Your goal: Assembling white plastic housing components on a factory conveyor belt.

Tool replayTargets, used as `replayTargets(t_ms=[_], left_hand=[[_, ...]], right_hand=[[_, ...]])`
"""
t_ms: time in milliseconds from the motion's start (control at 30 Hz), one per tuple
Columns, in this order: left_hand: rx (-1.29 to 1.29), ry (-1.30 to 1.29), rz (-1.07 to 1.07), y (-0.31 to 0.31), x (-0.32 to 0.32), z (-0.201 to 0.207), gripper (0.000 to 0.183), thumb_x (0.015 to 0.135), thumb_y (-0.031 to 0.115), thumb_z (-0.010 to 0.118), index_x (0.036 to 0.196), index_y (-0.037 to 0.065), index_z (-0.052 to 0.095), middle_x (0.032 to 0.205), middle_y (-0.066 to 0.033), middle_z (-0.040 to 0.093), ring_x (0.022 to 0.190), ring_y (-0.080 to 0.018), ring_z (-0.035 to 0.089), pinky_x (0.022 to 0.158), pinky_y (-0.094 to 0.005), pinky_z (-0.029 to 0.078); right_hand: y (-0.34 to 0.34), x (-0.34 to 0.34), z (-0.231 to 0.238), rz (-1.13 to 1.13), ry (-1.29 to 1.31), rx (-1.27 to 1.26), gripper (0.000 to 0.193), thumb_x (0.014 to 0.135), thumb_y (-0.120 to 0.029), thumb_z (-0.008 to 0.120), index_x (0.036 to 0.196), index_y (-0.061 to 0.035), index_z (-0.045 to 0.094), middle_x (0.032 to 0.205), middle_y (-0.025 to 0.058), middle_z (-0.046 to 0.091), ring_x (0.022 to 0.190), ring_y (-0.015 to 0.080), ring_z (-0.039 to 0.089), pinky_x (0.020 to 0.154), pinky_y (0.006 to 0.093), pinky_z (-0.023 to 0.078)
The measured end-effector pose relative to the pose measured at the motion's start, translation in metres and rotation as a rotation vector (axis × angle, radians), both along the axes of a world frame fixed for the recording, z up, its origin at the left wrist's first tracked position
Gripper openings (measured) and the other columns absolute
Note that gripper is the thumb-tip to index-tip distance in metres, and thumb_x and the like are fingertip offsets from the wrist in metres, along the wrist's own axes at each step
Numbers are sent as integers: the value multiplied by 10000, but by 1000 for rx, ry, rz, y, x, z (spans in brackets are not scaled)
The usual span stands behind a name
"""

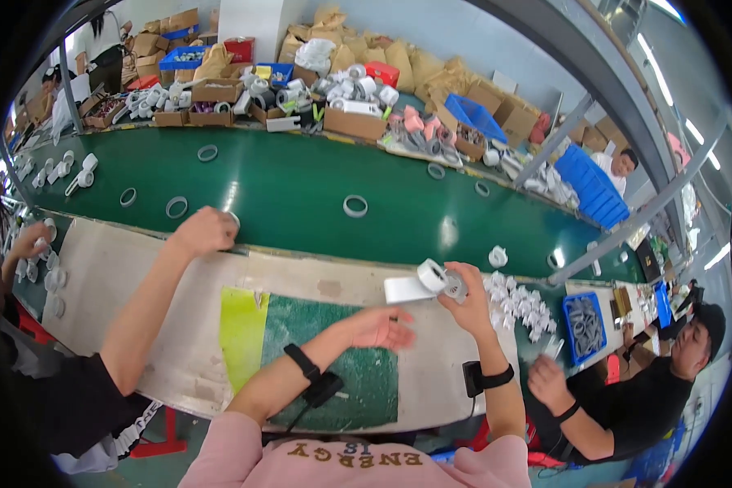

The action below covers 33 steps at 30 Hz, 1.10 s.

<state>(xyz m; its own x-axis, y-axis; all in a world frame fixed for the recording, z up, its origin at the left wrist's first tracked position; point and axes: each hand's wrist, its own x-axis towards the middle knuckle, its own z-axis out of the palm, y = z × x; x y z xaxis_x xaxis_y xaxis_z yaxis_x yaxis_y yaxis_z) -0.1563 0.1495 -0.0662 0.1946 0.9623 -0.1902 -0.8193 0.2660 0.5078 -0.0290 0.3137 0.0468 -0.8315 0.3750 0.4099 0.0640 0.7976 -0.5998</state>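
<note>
My left hand is held over the dark green mat, its fingers apart and slightly blurred, with nothing in them. My right hand pinches a translucent grey round plastic part between thumb and fingers. Right beside that part is a white plastic housing with a round collar and a blocky white body. I cannot tell whether the housing rests on the bench or is also held. To the right of my right hand, several small white plastic pieces lie in a pile.
A green conveyor belt runs beyond the pale bench, carrying grey rings. At left a co-worker's hand reaches to the belt edge. Another co-worker sits at right, near a blue crate of grey parts. A metal post slants across.
</note>
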Motion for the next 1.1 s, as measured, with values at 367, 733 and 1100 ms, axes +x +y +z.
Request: replayTargets(t_ms=[367,733,1100], left_hand=[[469,1658,46,-32,36,85,824,675,445,728,1306,38,389,1202,-162,476,1116,-276,464,902,-396,373],[437,1836,66,-33,48,73,527,566,273,778,1015,83,581,968,-118,595,925,-315,559,800,-389,449],[437,1679,130,-34,41,81,458,605,181,750,1005,69,557,990,-122,593,939,-313,562,791,-376,459]], right_hand=[[-66,79,-50,35,-40,-138,595,649,56,641,1210,-69,488,1166,168,478,1112,332,474,930,365,403],[-80,90,-65,-115,-34,-143,677,686,-13,660,1298,-60,377,1214,185,472,1123,353,476,929,376,409],[25,94,-60,-279,-205,-262,453,732,-191,710,1130,-39,556,1106,119,589,1051,251,545,802,374,473]])
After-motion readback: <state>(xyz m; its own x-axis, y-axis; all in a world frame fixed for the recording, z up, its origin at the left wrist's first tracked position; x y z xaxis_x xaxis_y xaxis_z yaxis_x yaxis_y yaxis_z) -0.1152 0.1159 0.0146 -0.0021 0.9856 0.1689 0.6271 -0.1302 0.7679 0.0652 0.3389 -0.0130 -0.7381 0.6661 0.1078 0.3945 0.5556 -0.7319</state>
